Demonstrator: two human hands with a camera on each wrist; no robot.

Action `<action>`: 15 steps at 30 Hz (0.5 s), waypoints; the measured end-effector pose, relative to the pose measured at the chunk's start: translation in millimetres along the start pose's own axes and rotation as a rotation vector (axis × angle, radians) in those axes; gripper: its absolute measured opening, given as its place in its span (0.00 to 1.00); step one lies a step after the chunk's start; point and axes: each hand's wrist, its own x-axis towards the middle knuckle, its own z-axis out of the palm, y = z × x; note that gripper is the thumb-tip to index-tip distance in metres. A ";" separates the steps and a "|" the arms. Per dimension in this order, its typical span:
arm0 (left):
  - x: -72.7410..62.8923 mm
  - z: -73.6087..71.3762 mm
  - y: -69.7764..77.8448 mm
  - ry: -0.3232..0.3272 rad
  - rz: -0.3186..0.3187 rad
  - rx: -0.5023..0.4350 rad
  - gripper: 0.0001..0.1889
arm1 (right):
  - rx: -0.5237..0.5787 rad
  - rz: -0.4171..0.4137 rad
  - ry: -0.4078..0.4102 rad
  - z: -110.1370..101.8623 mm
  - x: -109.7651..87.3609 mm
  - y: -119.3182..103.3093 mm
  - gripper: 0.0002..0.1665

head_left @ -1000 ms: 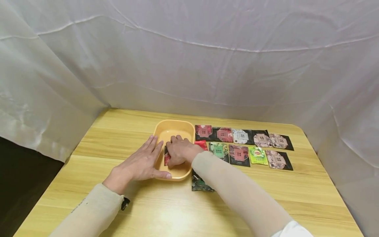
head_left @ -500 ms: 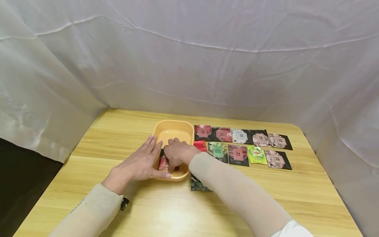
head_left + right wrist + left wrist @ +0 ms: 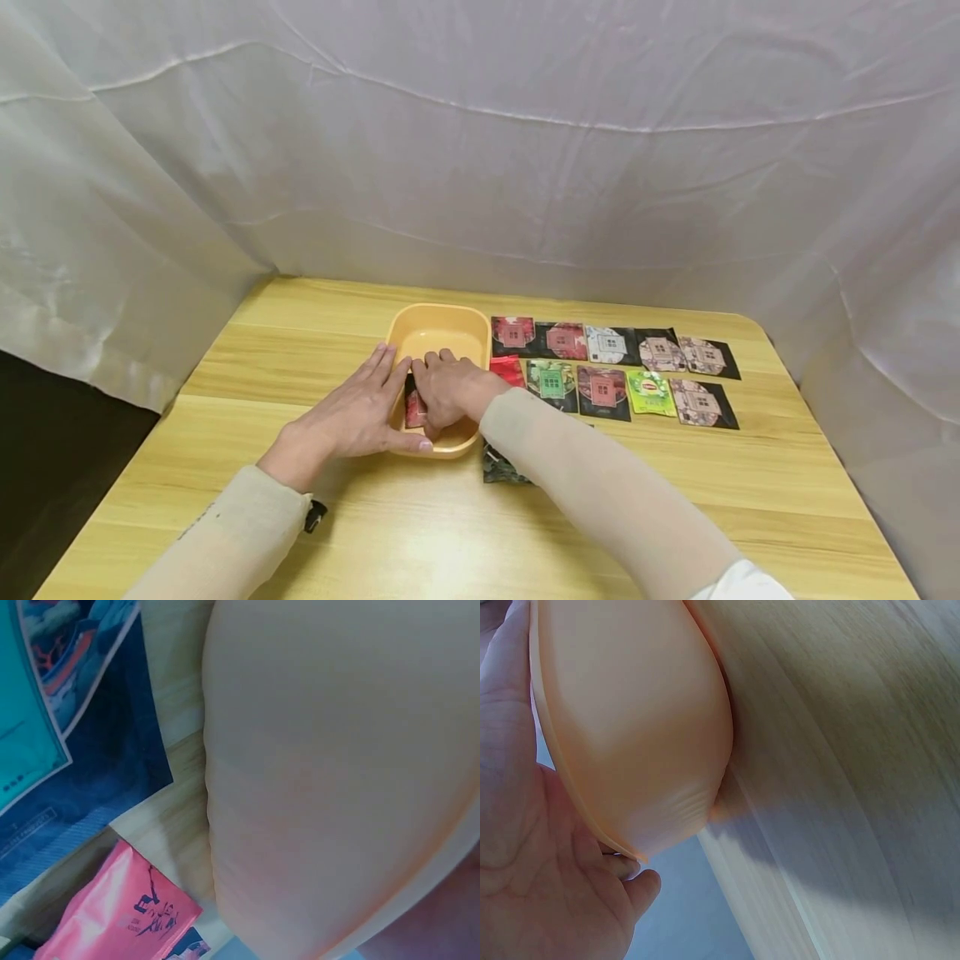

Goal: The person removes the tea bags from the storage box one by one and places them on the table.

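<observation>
My left hand [image 3: 356,414] rests along the left rim of a yellow-orange plastic tray [image 3: 438,311], its fingers straight and spread. In the left wrist view the palm lies against the outside of the tray wall [image 3: 630,735]. My right hand [image 3: 450,387] reaches into the tray, its fingers curled down on a black-and-red tea bag packet [image 3: 414,406]. Part of that packet is hidden under the hand, and so are the fingertips. The right wrist view shows the tray's outer wall [image 3: 322,765] but not the fingers.
Two rows of tea bag packets lie right of the tray, including a green one [image 3: 552,380], a yellow-green one [image 3: 651,393] and a red one [image 3: 507,370]. A dark packet [image 3: 501,467] sits partly under the right forearm. Pale curtains [image 3: 525,167] enclose the wooden table [image 3: 420,533].
My right hand has shifted slightly left and nearer inside the tray. The black-and-red packet has moved and turned under it. My left hand has stayed on the rim.
</observation>
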 end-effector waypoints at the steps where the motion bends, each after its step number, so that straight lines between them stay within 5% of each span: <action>1: 0.0 0.0 0.0 -0.001 0.000 0.001 0.71 | -0.002 0.000 -0.002 -0.3 -0.4 0.3 0.63; 15: -0.8 -1.1 1.8 -0.010 0.001 0.010 0.73 | 0.049 -0.017 0.016 -20.4 -22.2 17.2 0.59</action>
